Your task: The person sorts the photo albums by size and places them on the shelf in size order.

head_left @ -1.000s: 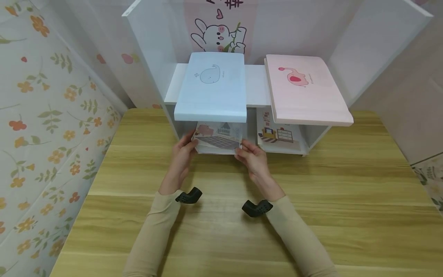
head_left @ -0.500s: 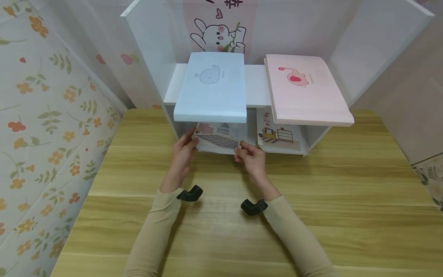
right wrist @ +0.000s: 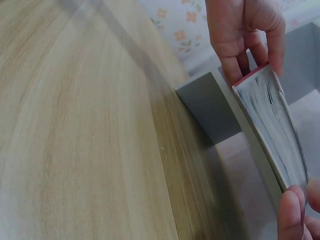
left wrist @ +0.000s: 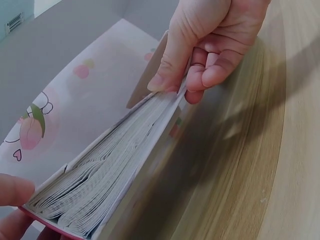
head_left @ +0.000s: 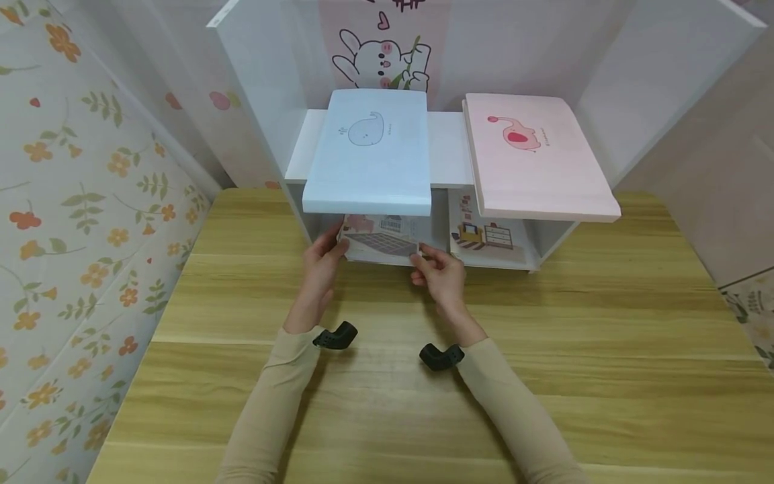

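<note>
A thick book with a pale, grid-printed cover and a barcode lies in the lower left compartment of the white shelf. My left hand grips its left end, at the red spine seen in the wrist views. At the opposite end, my right hand pinches the near right corner between thumb and fingers. The left wrist view shows the book's page edges between the two hands. A blue whale-print book overhangs from the shelf above and hides the far part of the held book.
A pink elephant-print book overhangs the upper shelf at right. Below it, another illustrated book lies in the right compartment. The white shelf has tall side panels and stands on a wooden table.
The book's near edge has shifted slightly away from me. My right hand has moved a little left along its corner, and its grip looks tighter. The other books have not moved.
</note>
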A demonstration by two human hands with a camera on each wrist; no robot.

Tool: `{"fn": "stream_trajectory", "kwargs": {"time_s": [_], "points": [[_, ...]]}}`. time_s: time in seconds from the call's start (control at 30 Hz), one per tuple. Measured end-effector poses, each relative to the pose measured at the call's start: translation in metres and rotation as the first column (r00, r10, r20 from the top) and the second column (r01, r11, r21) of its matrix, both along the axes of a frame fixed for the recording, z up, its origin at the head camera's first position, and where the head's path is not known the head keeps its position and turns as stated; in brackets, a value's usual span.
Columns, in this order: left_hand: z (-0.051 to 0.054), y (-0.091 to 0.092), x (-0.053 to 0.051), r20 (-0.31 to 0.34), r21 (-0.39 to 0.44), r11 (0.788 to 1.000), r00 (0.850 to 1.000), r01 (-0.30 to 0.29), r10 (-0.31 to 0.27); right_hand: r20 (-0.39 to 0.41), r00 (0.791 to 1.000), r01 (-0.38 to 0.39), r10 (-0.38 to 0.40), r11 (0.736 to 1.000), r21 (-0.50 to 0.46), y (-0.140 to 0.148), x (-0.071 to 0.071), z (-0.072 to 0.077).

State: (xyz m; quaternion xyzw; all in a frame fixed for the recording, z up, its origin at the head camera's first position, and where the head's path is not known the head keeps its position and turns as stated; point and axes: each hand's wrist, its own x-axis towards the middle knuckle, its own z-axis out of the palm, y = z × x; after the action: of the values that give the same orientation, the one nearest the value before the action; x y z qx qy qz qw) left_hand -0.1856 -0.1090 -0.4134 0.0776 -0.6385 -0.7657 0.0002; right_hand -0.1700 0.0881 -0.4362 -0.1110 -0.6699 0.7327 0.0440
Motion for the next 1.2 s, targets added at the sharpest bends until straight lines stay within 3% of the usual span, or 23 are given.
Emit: {"fn": "stream_trajectory", "kwargs": {"time_s": [0.23, 0.4, 0.5, 0.57, 0.67, 0.73, 0.8, 0.87, 0.93, 1.0, 1.07, 1.1, 1.13, 1.2], "points": [[-0.002, 0.005, -0.004, -0.033, -0.019, 0.996, 0.995, -0.090, 0.090, -0.017, 1.000, 0.019, -0.018, 1.000, 0.007, -0.002, -0.004, -0.004], [-0.007, 0.010, 0.005, -0.152, -0.114, 0.976, 0.974, -0.186, 0.168, -0.107, 0.994, 0.007, 0.011, 0.987, 0.160, -0.002, 0.003, -0.011], [-0.011, 0.013, 0.013, -0.307, -0.187, 0.948, 0.932, -0.259, 0.194, -0.143, 0.989, 0.009, 0.024, 0.973, 0.229, -0.002, 0.011, -0.013], [-0.012, 0.015, 0.018, -0.445, -0.241, 0.914, 0.874, -0.326, 0.194, -0.166, 0.986, 0.006, 0.033, 0.973, 0.231, -0.001, 0.016, -0.010], [-0.012, 0.020, 0.024, -0.626, -0.333, 0.841, 0.767, -0.426, 0.141, -0.235, 0.970, 0.001, 0.060, 0.968, 0.250, -0.002, 0.025, -0.002], [-0.011, 0.023, 0.029, -0.704, -0.395, 0.783, 0.706, -0.481, 0.078, -0.304, 0.948, -0.004, 0.096, 0.958, 0.288, -0.002, 0.031, 0.005], [-0.009, 0.026, 0.035, -0.735, -0.461, 0.739, 0.678, -0.492, -0.008, -0.379, 0.915, 0.008, 0.142, 0.930, 0.368, -0.002, 0.037, 0.012], [-0.007, 0.029, 0.041, -0.732, -0.528, 0.707, 0.675, -0.470, -0.098, -0.440, 0.878, 0.049, 0.188, 0.879, 0.475, -0.001, 0.042, 0.017], [-0.004, 0.031, 0.046, -0.712, -0.618, 0.631, 0.674, -0.469, -0.197, -0.483, 0.846, 0.117, 0.225, 0.806, 0.580, 0.000, 0.046, 0.020], [-0.001, 0.033, 0.050, -0.687, -0.696, 0.525, 0.667, -0.489, -0.289, -0.508, 0.826, 0.197, 0.245, 0.718, 0.667, 0.001, 0.049, 0.023], [0.003, 0.035, 0.054, -0.663, -0.744, 0.412, 0.656, -0.526, -0.361, -0.518, 0.816, 0.264, 0.255, 0.633, 0.727, 0.003, 0.052, 0.024], [0.004, 0.036, 0.056, -0.645, -0.764, 0.361, 0.657, -0.536, -0.390, -0.520, 0.814, 0.293, 0.258, 0.591, 0.752, 0.004, 0.053, 0.025], [0.006, 0.037, 0.058, -0.623, -0.782, 0.315, 0.665, -0.537, -0.413, -0.519, 0.814, 0.316, 0.260, 0.551, 0.773, 0.006, 0.054, 0.025], [0.009, 0.040, 0.062, -0.557, -0.829, 0.235, 0.704, -0.508, -0.441, -0.506, 0.820, 0.340, 0.269, 0.483, 0.807, 0.009, 0.057, 0.028]]}}
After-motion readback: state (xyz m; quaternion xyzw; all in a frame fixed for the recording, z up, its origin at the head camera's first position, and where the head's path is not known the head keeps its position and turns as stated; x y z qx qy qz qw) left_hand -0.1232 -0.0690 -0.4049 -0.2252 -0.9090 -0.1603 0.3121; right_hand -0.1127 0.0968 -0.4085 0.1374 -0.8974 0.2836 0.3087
